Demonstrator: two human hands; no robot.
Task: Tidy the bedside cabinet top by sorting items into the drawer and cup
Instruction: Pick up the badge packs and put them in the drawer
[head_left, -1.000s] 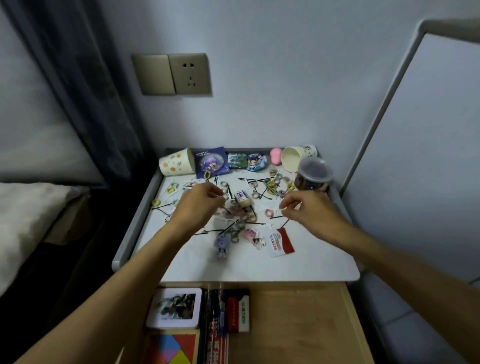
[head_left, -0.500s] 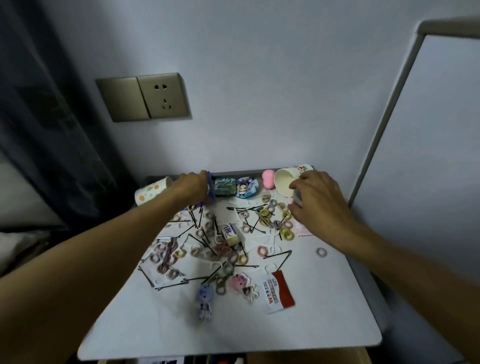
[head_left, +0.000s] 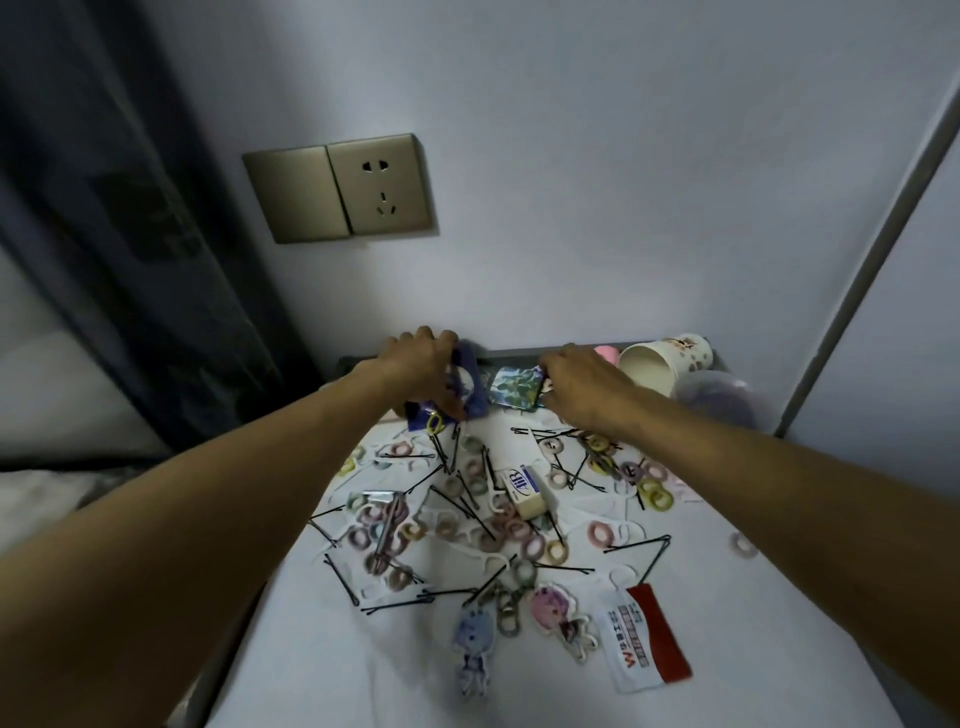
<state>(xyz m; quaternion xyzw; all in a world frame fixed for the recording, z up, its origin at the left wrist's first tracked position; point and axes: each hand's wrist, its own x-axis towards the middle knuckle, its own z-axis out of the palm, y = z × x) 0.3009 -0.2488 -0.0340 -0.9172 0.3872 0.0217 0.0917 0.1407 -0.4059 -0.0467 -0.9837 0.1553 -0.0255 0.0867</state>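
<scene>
Blue pictured card (head_left: 470, 387) tilted up, left hand (head_left: 415, 364) fingers (head_left: 441, 340) grasping it, right hand (head_left: 582, 389) fingers hidden, cannot tell

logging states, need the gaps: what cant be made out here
Head view only.
Right hand grip: fingertips hidden behind its own back, at the green card.
Pink thing: mostly behind that hand.
Blue card: partly covered by left hand.
Clear tub: blurred.
Drawer: out of frame.

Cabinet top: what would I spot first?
A heap of pastel hair rings and black hairpins covers the middle of the white cabinet top. The left hand grips a dark blue picture packet at the back, and a white paper cup lies tipped in the back right corner.
</scene>
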